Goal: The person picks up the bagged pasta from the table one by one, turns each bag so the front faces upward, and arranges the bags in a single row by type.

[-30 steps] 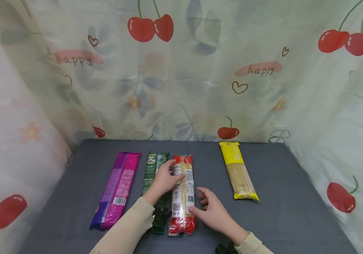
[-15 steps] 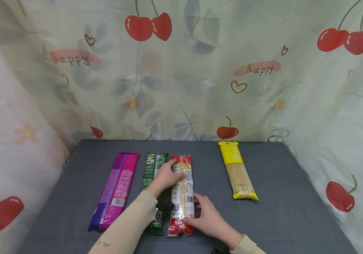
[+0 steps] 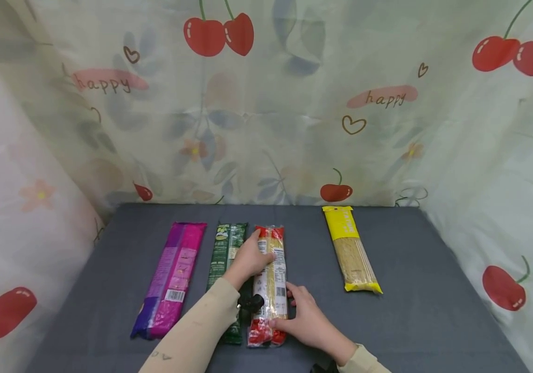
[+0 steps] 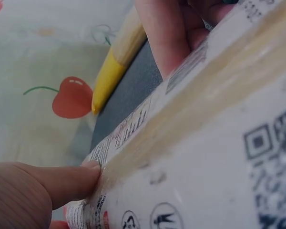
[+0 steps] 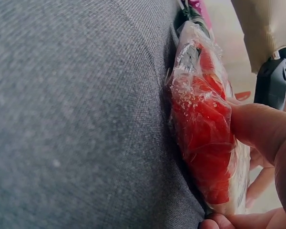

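A clear, red-ended pack of spaghetti (image 3: 277, 282) with white labels lies lengthwise at the middle of the table. My left hand (image 3: 250, 260) grips its far part, thumb across the top and fingers at the left side. Lower down, my right hand (image 3: 310, 322) holds the near part from the right. The right wrist view has its thumb (image 5: 260, 126) on the red end (image 5: 200, 124) and fingertips low against the side, by the cloth. Printed label and a pale strip of strands fill the left wrist view, with the left thumb (image 4: 71, 183) pressed on top.
Just left of the spaghetti lies a green pack (image 3: 219, 256), partly under the left forearm. Farther left is a purple and pink pack (image 3: 168, 285). A yellow pack of noodles (image 3: 352, 254) lies at right. Cherry-printed curtains (image 3: 266, 129) enclose the grey table (image 3: 416, 311).
My right hand has moved in from beside the pack and now holds its near part. The left hand keeps its place at the far part; the pack has barely moved.
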A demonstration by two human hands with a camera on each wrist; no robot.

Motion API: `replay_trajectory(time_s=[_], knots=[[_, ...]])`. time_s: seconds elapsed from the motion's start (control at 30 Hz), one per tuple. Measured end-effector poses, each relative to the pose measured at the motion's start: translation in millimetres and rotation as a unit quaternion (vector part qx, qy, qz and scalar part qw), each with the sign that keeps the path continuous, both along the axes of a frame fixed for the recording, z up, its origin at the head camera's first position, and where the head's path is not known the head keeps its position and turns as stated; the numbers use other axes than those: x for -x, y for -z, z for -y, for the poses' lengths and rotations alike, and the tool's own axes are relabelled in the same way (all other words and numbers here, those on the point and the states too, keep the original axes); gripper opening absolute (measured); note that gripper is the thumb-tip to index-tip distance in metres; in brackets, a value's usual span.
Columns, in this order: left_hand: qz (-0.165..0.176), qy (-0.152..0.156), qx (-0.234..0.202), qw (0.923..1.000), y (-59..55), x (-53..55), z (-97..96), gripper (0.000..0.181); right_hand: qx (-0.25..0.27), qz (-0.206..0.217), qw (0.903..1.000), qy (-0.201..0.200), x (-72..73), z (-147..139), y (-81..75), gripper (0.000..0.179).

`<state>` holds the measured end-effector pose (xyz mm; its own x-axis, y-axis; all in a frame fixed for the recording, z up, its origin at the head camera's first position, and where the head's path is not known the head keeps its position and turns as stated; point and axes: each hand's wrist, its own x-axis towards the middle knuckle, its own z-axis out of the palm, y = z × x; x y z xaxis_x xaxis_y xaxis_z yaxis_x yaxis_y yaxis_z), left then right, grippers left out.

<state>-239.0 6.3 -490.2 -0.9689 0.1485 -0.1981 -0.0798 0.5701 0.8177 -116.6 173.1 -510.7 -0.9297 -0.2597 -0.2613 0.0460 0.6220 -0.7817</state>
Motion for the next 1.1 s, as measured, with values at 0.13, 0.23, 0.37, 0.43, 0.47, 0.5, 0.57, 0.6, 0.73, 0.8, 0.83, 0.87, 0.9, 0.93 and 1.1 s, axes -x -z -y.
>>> replay_trajectory(time_s=[0.13, 0.23, 0.37, 0.43, 0.47, 0.5, 0.57, 0.6, 0.73, 0.8, 0.83, 0.87, 0.9, 0.93, 1.1], knots=[[-0.008, -0.003, -0.012, 0.9999, -0.4, -2.1, 0.1, 0.087, 0.000, -0.001, 1.0000, -0.005, 0.5, -0.7, 0.2, 0.098], [-0.015, 0.001, -0.035, 0.9993, -0.5, -4.4, 0.3, 0.086, 0.001, -0.002, 1.0000, -0.006, 0.5, -1.4, 0.2, 0.097], [-0.028, 0.002, -0.056, 0.9980, -0.8, -6.5, -0.3, 0.084, 0.001, -0.011, 0.9999, -0.007, -0.3, -1.7, 0.1, 0.095], [-0.036, 0.002, -0.062, 0.9974, -1.2, -7.3, -0.5, 0.083, 0.000, -0.014, 0.9999, -0.006, -0.7, -1.6, 0.1, 0.095], [-0.040, 0.001, -0.069, 0.9968, -1.0, -7.6, -0.6, 0.082, 0.000, -0.014, 0.9999, -0.006, -0.9, -1.6, 0.1, 0.095], [-0.043, -0.002, -0.077, 0.9961, -0.9, -7.9, -0.6, 0.082, 0.001, -0.013, 0.9999, -0.005, -1.0, -1.4, 0.1, 0.095], [-0.043, -0.009, -0.101, 0.9939, -0.4, -8.3, -0.6, 0.080, 0.003, -0.009, 1.0000, -0.001, -1.4, -1.1, 0.0, 0.096], [-0.041, -0.015, -0.117, 0.9922, -0.3, -8.3, -0.6, 0.080, 0.005, -0.006, 1.0000, 0.002, -1.6, -1.0, 0.1, 0.096], [-0.039, -0.038, -0.172, 0.9837, -3.3, -8.5, -2.5, 0.078, 0.025, 0.004, 0.9995, 0.020, -2.6, -0.3, 0.4, 0.103], [-0.040, -0.046, -0.180, 0.9818, -7.2, -10.0, -3.0, 0.078, 0.036, 0.005, 0.9989, 0.029, -2.8, 0.9, 0.7, 0.107], [-0.042, -0.047, -0.182, 0.9813, -9.4, -11.0, -3.4, 0.078, 0.040, 0.005, 0.9986, 0.034, -2.7, 1.6, 0.8, 0.109], [-0.043, -0.048, -0.183, 0.9811, -11.5, -12.4, -3.7, 0.078, 0.046, 0.006, 0.9982, 0.039, -2.3, 2.2, 0.9, 0.109], [-0.043, -0.048, -0.183, 0.9811, -13.1, -13.5, -4.0, 0.078, 0.050, 0.007, 0.9978, 0.043, -1.9, 2.8, 0.8, 0.109], [-0.044, -0.047, -0.184, 0.9808, -14.9, -14.7, -4.4, 0.078, 0.052, 0.006, 0.9976, 0.047, -1.5, 3.4, 1.0, 0.108], [-0.065, -0.052, -0.196, 0.9772, -24.1, -19.5, -5.1, 0.078, 0.081, 0.006, 0.9954, 0.051, 0.9, 5.2, 1.4, 0.095]])
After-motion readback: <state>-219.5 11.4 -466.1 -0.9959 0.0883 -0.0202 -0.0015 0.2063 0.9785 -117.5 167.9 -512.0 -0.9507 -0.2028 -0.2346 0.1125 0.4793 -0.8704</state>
